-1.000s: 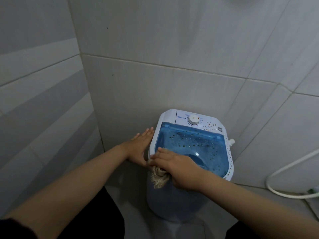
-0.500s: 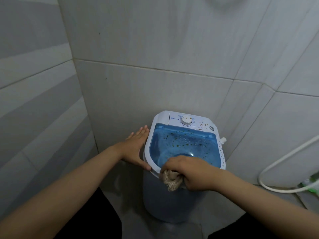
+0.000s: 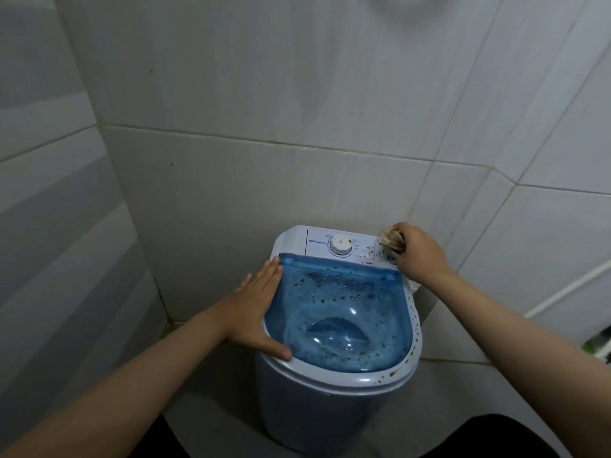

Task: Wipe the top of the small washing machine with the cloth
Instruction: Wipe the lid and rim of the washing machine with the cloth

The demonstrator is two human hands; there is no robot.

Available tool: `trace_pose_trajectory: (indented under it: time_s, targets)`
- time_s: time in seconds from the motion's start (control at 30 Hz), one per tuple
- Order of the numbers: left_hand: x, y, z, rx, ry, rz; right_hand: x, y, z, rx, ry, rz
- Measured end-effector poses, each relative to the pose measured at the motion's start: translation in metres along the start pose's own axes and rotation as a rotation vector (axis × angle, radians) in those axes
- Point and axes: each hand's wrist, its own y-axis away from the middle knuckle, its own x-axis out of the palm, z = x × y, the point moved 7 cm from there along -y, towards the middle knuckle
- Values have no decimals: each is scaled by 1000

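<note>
**Wiping a speckled washing machine in a tiled corner**

Seen from above, two bare forearms reach forward and down to a small washing machine (image 3: 334,391) that stands on the floor in a corner of pale tiled walls (image 3: 264,127).

Nearest, the front rim of the machine's top is white and carries a few brownish spots. Inside the rim is a clear blue lid (image 3: 340,312), dotted all over with small dark and greenish specks and some water droplets.

The left hand (image 3: 256,312) lies flat on the left edge of the top, fingers spread and straight, thumb on the front-left rim. It grips nothing; it seems placed there to steady the light machine while the other hand rubs.

Farther back, behind the lid, a white control panel (image 3: 317,241) runs along the rear edge, with a round dial (image 3: 341,246) near its middle. Specks lie to the right of the dial.

At the rear right corner of the top, the right hand (image 3: 420,256) is closed in a fist around a bunched beige cloth (image 3: 390,241), which pokes out past the fingers and appears to press on the panel. The cloth looks balled up to give a firm scrubbing pad.

Judging by the specks on the lid and rim, most of the wiping remains to be done.

A white hose (image 3: 562,289) runs along the wall on the right.
</note>
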Motion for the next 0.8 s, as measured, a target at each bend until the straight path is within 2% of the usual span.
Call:
trace_pose_trajectory:
  time_s: [0.27, 0.8]
  targets:
    - [1, -3, 0, 13, 23, 1, 16, -3, -16, -66, -14, 92]
    - [-2, 0, -5, 4, 26, 9, 7, 68, -19, -49, 22, 66]
